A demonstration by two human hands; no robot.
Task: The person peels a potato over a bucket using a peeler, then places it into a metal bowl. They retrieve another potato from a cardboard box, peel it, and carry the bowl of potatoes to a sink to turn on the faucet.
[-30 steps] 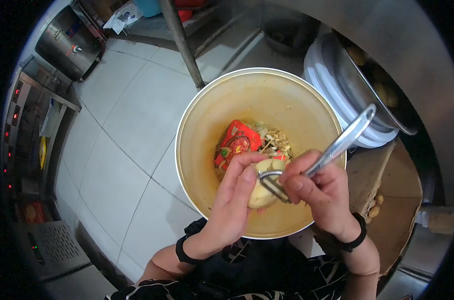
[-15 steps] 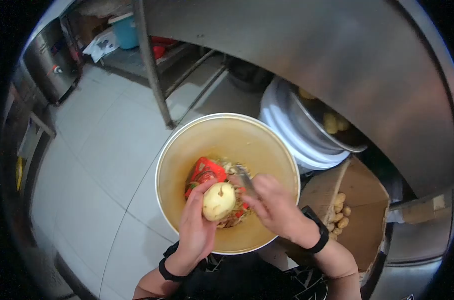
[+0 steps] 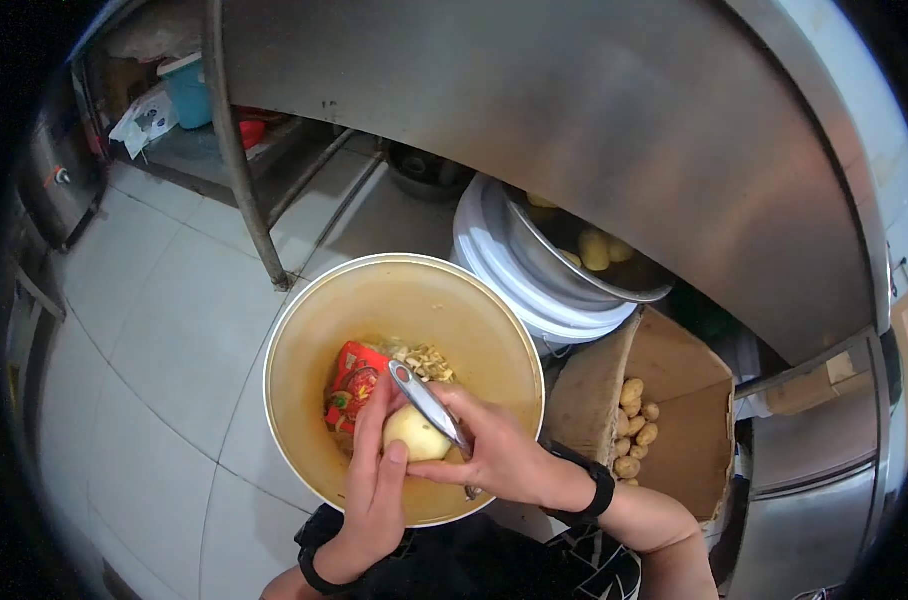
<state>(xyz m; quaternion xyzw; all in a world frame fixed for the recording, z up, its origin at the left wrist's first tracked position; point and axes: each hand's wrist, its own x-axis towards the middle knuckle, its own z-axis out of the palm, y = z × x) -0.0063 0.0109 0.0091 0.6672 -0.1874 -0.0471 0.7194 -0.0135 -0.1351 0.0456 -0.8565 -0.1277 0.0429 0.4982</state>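
A peeled, pale yellow potato [image 3: 416,434] is held over a large round bin [image 3: 404,264]. My left hand [image 3: 377,490] grips it from the left side. In my right hand [image 3: 499,450] is a metal peeler [image 3: 426,400], its handle pointing up and left, and the fingers of this hand also touch the potato's right side. The peeler's blade end is hidden by my fingers. Inside the bin lie a red packet [image 3: 354,385] and peelings [image 3: 424,362].
To the right stands a cardboard box [image 3: 689,410] with several unpeeled potatoes [image 3: 632,425]. Behind it, a metal bowl [image 3: 574,275] with peeled potatoes rests on a white bucket [image 3: 494,270], partly under a steel table [image 3: 534,110]. A blue bucket [image 3: 188,92] sits at the upper left.
My right hand has come in against the potato, with the peeler now across it. The potato has been turned in my hands. The whole view has shifted, moving the bin lower left.
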